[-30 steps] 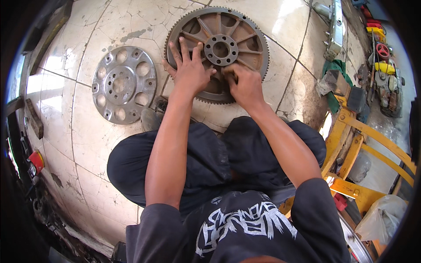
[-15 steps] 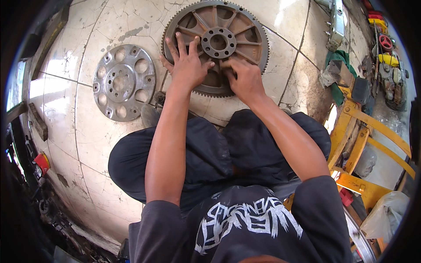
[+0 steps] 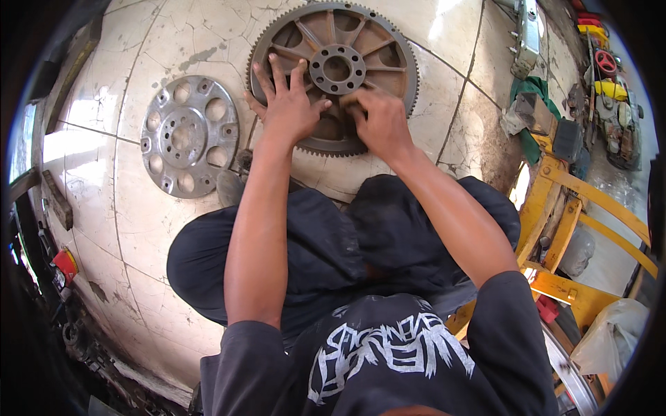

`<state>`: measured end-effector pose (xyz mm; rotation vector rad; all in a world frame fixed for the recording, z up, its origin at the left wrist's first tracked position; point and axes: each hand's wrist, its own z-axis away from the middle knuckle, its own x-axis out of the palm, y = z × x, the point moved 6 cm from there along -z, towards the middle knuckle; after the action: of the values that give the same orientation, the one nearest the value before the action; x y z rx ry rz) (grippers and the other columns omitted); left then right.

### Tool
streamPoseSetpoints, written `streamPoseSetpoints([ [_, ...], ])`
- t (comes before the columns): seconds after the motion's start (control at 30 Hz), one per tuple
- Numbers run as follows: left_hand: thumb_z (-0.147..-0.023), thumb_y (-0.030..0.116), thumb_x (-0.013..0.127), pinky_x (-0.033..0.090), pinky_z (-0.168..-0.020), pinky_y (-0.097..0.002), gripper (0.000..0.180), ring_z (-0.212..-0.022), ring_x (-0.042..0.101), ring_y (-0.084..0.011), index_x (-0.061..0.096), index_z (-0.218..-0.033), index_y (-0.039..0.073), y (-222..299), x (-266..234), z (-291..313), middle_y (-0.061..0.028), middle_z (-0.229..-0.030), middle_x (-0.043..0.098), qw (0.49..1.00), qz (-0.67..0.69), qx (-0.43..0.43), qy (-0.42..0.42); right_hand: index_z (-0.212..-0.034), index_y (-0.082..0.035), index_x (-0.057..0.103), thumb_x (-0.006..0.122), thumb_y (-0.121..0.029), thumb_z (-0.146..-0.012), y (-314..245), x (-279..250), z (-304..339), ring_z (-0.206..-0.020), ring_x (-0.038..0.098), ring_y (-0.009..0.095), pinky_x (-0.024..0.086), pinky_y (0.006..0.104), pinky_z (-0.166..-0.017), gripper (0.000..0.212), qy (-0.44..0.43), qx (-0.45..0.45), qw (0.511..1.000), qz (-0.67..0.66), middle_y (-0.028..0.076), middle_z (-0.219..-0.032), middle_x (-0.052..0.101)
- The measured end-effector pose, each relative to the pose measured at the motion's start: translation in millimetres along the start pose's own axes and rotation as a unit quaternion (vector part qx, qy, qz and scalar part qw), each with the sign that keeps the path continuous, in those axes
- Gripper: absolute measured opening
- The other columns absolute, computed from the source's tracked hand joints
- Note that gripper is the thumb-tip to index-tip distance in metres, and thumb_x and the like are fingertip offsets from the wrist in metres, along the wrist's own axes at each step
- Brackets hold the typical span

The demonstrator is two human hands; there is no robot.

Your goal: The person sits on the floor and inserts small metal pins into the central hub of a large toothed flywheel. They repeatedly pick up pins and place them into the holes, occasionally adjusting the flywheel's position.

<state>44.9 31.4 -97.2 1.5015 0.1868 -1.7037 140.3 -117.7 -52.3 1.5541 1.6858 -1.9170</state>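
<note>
A large rusty toothed flywheel lies flat on the tiled floor, with spokes and a ring of holes around its hub. My left hand rests on its left side, fingers spread wide. Just below the hub, my right hand is closed, its fingers curled and its thumb side against the flywheel. Slight blur covers those fingertips, and anything pinched in them is hidden. Left of the flywheel, a smaller silver metal disc with round holes lies flat, touched by neither hand.
A yellow metal frame stands on the right, near a clear plastic bag. Beyond it are a green cloth, a silver metal part and machinery. A wooden block and a red item lie at the left.
The whole view has shifted slightly, moving the flywheel and disc a little left in the picture. My right hand's fingers have moved slightly near the hub; my left hand keeps its place.
</note>
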Motion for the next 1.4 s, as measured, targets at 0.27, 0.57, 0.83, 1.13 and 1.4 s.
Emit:
streamPoseSetpoints([
  [0.27,-0.091,0.055,0.075,-0.002,-0.119,-0.08,0.095,-0.16,-0.019,-0.0461,0.029,-0.167,0.023,-1.4,1.2,1.3,-0.0206,-0.177,-0.004,1.0,0.002,-0.008,-0.013,-0.102,-0.007,0.074,0.075,-0.002,-0.083,-3.1,-0.7,17.3,-0.092,0.071,0.039,0.056,0.0467,-0.081,0.02,-0.04,-0.031,0.999,0.016,0.017,-0.096,0.073],
  [0.57,-0.089,0.057,0.077,-0.003,-0.118,-0.0811,0.098,-0.16,-0.017,-0.0466,0.029,-0.166,0.023,-1.8,6.0,1.8,-0.0201,-0.178,-0.002,1.0,0.002,-0.002,0.0,-0.103,-0.007,0.075,0.075,-0.001,-0.083,-9.4,-3.3,28.4,-0.094,0.073,0.035,0.057,0.0437,-0.079,0.021,-0.061,-0.036,0.997,0.007,0.015,-0.094,0.075],
  [0.83,-0.089,0.058,0.077,-0.001,-0.117,-0.0819,0.098,-0.16,-0.017,-0.0485,0.029,-0.167,0.023,-4.3,8.5,-0.3,-0.0196,-0.178,-0.002,1.0,0.003,0.012,0.011,-0.099,-0.005,0.073,0.074,0.0,-0.083,-5.6,1.3,10.9,-0.094,0.07,0.04,0.056,0.0486,-0.082,0.017,-0.035,-0.014,0.999,-0.018,0.019,-0.093,0.073],
  [1.13,-0.089,0.059,0.076,-0.001,-0.117,-0.0818,0.098,-0.16,-0.017,-0.0466,0.028,-0.167,0.024,-3.4,7.7,-0.5,-0.019,-0.178,-0.003,1.0,0.002,0.012,0.013,-0.098,-0.005,0.073,0.073,-0.001,-0.082,-2.0,3.4,7.8,-0.092,0.068,0.04,0.055,0.0496,-0.082,0.017,-0.076,-0.029,0.996,0.019,0.019,-0.091,0.071],
  [1.4,-0.089,0.06,0.075,0.0,-0.117,-0.0822,0.095,-0.161,-0.015,-0.0468,0.03,-0.166,0.027,-5.2,7.1,-3.2,-0.0188,-0.178,-0.002,1.0,-0.014,0.01,0.026,-0.098,-0.005,0.071,0.074,-0.001,-0.08,-0.6,-1.6,-5.4,-0.094,0.068,0.04,0.056,0.0492,-0.084,0.018,-0.034,-0.025,0.999,-0.003,0.018,-0.092,0.072],
])
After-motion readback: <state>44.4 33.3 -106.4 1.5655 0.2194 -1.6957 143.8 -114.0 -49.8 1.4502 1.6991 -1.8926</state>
